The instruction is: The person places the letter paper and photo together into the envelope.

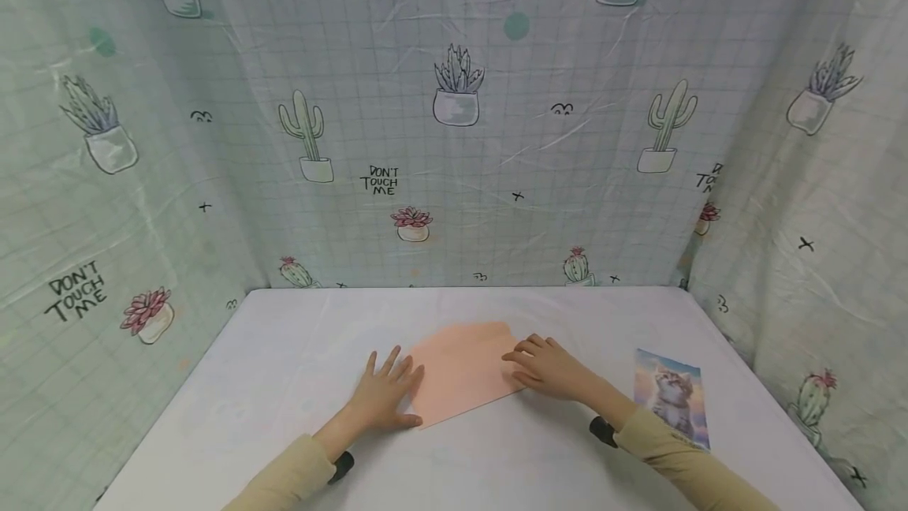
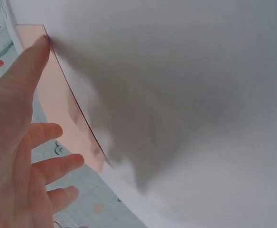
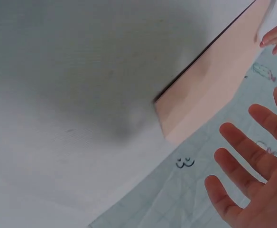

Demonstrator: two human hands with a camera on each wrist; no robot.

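A flat peach envelope (image 1: 464, 373), its far edge tapered like an opened flap, lies at a slant on the white table (image 1: 284, 353). My left hand (image 1: 383, 397) is at its left side with fingers spread. In the left wrist view, the thumb overlaps a near corner of the envelope (image 2: 62, 109). On the other side, my right hand (image 1: 549, 369) overlaps the envelope's right edge, with fingers slightly bent. The right wrist view shows those fingers apart with nothing gripped, beside the envelope (image 3: 205, 80).
A card with a kitten picture (image 1: 670, 400) lies on the table to the right, partly covered by my right sleeve (image 1: 674, 444). Cactus-print cloth (image 1: 461, 164) hangs behind the table and along both sides. Each wrist bears a dark strap device (image 1: 342, 467).
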